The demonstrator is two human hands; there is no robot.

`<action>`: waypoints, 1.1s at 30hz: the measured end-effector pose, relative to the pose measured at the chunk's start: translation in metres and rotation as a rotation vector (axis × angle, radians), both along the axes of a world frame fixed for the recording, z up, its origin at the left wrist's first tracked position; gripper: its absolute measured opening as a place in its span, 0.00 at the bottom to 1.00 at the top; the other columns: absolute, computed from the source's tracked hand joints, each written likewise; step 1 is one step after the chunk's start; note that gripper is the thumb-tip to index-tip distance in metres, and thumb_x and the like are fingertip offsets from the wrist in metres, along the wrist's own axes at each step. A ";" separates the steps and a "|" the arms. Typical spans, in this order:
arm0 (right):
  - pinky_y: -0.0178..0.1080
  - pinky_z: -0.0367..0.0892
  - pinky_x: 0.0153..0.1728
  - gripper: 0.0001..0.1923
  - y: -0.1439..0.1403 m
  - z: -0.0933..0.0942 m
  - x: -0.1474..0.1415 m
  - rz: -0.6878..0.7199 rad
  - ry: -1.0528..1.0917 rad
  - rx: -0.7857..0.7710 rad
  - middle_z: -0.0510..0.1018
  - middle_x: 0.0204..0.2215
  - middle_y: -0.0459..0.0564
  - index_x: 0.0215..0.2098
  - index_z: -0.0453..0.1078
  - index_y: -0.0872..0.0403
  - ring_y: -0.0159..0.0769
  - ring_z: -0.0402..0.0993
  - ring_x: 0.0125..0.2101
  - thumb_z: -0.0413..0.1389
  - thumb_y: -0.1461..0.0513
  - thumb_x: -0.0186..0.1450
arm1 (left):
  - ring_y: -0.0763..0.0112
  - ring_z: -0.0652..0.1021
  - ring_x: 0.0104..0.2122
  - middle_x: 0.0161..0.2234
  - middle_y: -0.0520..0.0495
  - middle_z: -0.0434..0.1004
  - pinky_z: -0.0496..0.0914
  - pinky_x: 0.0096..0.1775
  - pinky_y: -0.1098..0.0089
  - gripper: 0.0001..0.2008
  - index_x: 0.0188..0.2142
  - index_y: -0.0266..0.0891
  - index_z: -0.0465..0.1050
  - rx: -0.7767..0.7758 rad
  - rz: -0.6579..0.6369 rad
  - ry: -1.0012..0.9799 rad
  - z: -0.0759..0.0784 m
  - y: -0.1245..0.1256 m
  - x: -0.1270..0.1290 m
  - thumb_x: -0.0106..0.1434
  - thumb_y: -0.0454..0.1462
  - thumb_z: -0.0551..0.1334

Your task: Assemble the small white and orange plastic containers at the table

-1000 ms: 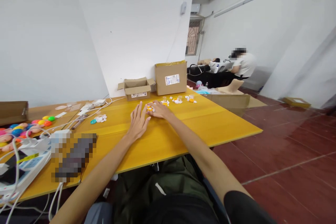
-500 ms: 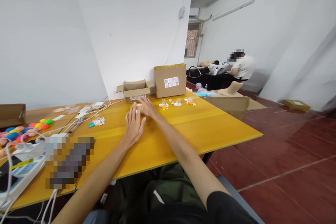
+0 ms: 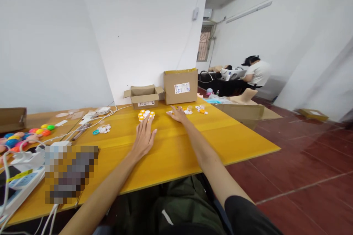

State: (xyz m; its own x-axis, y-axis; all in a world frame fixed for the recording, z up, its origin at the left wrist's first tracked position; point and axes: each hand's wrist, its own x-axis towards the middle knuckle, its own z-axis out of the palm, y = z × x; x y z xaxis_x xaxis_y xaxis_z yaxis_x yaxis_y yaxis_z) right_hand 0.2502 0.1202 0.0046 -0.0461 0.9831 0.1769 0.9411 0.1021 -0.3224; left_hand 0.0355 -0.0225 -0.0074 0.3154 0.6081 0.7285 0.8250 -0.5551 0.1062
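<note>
My left hand (image 3: 143,139) lies palm down with its fingers stretched out. Its fingertips reach the near edge of a tight cluster of small round yellow-and-white pieces (image 3: 142,112); I cannot tell whether they press on it. Further right, my right hand (image 3: 179,116) is spread low over the table, partly covering a small heap of parts. Beside its fingers lie loose white and orange parts (image 3: 188,111). One more little group of white and orange parts (image 3: 202,111) with a clear piece sits to the right. Neither hand grips anything visible.
An open cardboard box (image 3: 145,97) and a taller closed carton (image 3: 181,87) stand at the back of the yellow table (image 3: 220,143). Leftward are white parts with a teal ring (image 3: 96,132), cables, coloured balls (image 3: 12,142) and a power strip (image 3: 24,187). Another person (image 3: 259,71) sits far off.
My right hand has moved right, away from the round pieces and over to the loose parts. The yellow-and-white cluster now shows more fully. My left hand stays near it.
</note>
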 end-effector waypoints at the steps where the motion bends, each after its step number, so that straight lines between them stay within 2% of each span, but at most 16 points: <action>1: 0.55 0.53 0.61 0.35 0.002 -0.001 -0.001 0.000 -0.001 -0.006 0.60 0.63 0.61 0.68 0.51 0.46 0.53 0.55 0.64 0.44 0.42 0.68 | 0.59 0.60 0.65 0.67 0.36 0.55 0.59 0.59 0.58 0.27 0.69 0.42 0.44 -0.006 -0.002 0.002 0.000 0.000 0.000 0.73 0.43 0.44; 5: 0.57 0.54 0.60 0.32 0.006 -0.003 -0.003 0.058 -0.014 0.007 0.65 0.61 0.58 0.65 0.56 0.43 0.53 0.61 0.62 0.43 0.41 0.68 | 0.59 0.61 0.65 0.65 0.35 0.58 0.60 0.59 0.58 0.26 0.68 0.40 0.48 -0.029 -0.011 0.008 -0.001 -0.001 -0.001 0.73 0.43 0.44; 8: 0.55 0.55 0.60 0.30 0.005 -0.002 -0.005 0.078 -0.034 -0.008 0.66 0.61 0.56 0.63 0.60 0.42 0.50 0.62 0.61 0.43 0.42 0.68 | 0.59 0.61 0.64 0.65 0.36 0.60 0.60 0.59 0.58 0.26 0.67 0.40 0.49 -0.042 -0.010 0.009 -0.001 -0.001 0.000 0.73 0.43 0.44; 15: 0.47 0.54 0.62 0.25 -0.004 0.001 -0.007 0.148 -0.085 0.001 0.69 0.59 0.57 0.58 0.67 0.49 0.44 0.63 0.61 0.44 0.48 0.71 | 0.59 0.63 0.63 0.63 0.36 0.62 0.61 0.60 0.57 0.24 0.65 0.40 0.54 -0.057 -0.024 0.034 -0.001 0.001 -0.001 0.72 0.42 0.44; 19: 0.46 0.56 0.62 0.23 -0.012 0.001 -0.005 0.206 -0.082 0.033 0.69 0.59 0.55 0.58 0.68 0.48 0.42 0.64 0.61 0.44 0.50 0.71 | 0.58 0.66 0.62 0.60 0.37 0.66 0.63 0.59 0.56 0.22 0.62 0.40 0.59 -0.056 -0.036 0.028 -0.002 0.005 -0.002 0.72 0.43 0.45; 24: 0.46 0.55 0.63 0.22 -0.030 -0.003 -0.005 0.314 -0.051 0.038 0.69 0.60 0.54 0.59 0.67 0.49 0.42 0.63 0.62 0.44 0.52 0.72 | 0.59 0.76 0.49 0.46 0.40 0.77 0.70 0.51 0.59 0.18 0.48 0.41 0.70 -0.153 -0.074 0.050 -0.003 0.009 -0.002 0.72 0.43 0.45; 26: 0.45 0.53 0.64 0.22 -0.040 -0.005 -0.005 0.371 -0.034 0.042 0.64 0.63 0.54 0.59 0.66 0.49 0.41 0.60 0.63 0.44 0.52 0.72 | 0.60 0.78 0.44 0.41 0.42 0.78 0.71 0.48 0.60 0.16 0.43 0.42 0.72 -0.203 -0.067 0.059 -0.004 0.011 -0.002 0.72 0.42 0.47; 30: 0.46 0.52 0.65 0.22 -0.060 -0.009 -0.008 0.453 -0.013 0.026 0.61 0.66 0.53 0.60 0.66 0.48 0.42 0.57 0.65 0.45 0.51 0.72 | 0.60 0.78 0.43 0.42 0.43 0.78 0.72 0.46 0.62 0.12 0.42 0.42 0.72 -0.264 -0.020 0.043 -0.007 0.014 -0.005 0.70 0.40 0.51; 33: 0.47 0.54 0.64 0.22 -0.075 -0.011 -0.014 0.510 -0.008 0.036 0.64 0.64 0.53 0.59 0.66 0.47 0.43 0.60 0.63 0.46 0.51 0.71 | 0.60 0.78 0.44 0.43 0.43 0.78 0.73 0.45 0.62 0.11 0.44 0.42 0.71 -0.297 -0.007 0.019 -0.008 0.016 -0.006 0.70 0.40 0.52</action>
State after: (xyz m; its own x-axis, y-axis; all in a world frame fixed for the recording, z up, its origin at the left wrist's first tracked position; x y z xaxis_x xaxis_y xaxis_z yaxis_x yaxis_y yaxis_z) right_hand 0.2359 0.0455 -0.0062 -0.5200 0.8284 0.2079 0.7708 0.5601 -0.3037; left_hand 0.0293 -0.0066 -0.0156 0.3324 0.7913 0.5132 0.8243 -0.5081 0.2496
